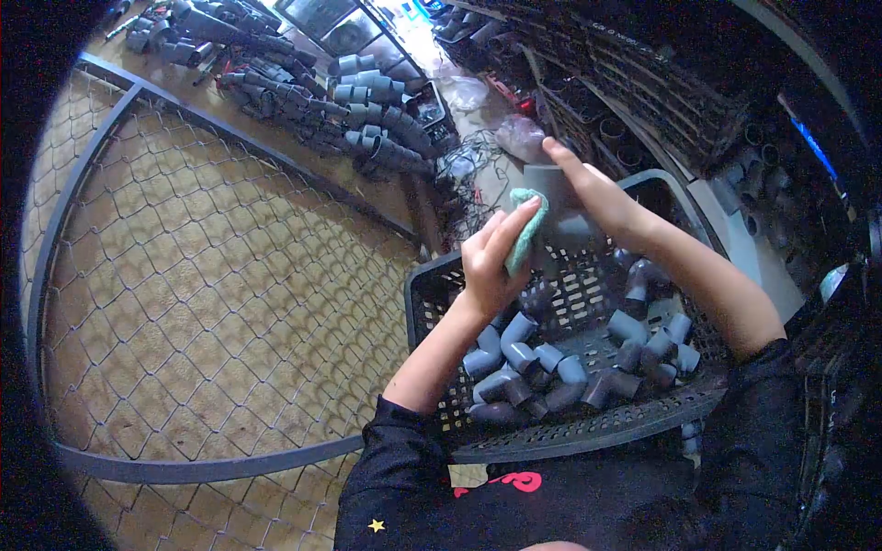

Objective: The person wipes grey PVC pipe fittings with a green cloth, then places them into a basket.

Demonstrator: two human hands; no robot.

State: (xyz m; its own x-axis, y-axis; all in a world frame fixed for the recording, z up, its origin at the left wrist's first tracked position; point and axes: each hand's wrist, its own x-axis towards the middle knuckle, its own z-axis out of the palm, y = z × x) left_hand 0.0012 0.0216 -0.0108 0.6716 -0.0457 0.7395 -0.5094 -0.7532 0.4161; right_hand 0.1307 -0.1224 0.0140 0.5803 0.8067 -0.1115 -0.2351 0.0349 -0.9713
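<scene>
Two bare hands meeting above a basket, with the held part between them.

Far left, flat on the floor: a chain-link wire panel in a dark metal frame (211,257), well apart from the hands. Beyond it, at the top, a heap of loose grey plastic pipe pieces (367,110).

Then the left hand (491,262), raised from the lower left, fingers (503,225) curled shut on a teal-green cloth (525,230) and pressing it flat against the left face of a large grey plastic pipe fitting (556,197).

Fitting held in the air, clear of everything below, directly right of the left fingers and touching the cloth. Long axis seemingly near upright, leaning a little away; far end hidden, so not certain.

Right of that, the right hand (597,197), reaching in from the lower right and closed around the fitting's right side, index finger stretched up along its top edge. Palm side hidden, so exact wrap of the other fingers impossible to tell. Both hands equally close, one on each flank.

Below both hands: a black perforated plastic basket (423,303), holding many small grey plastic elbows and tees (551,367), none touched.
</scene>
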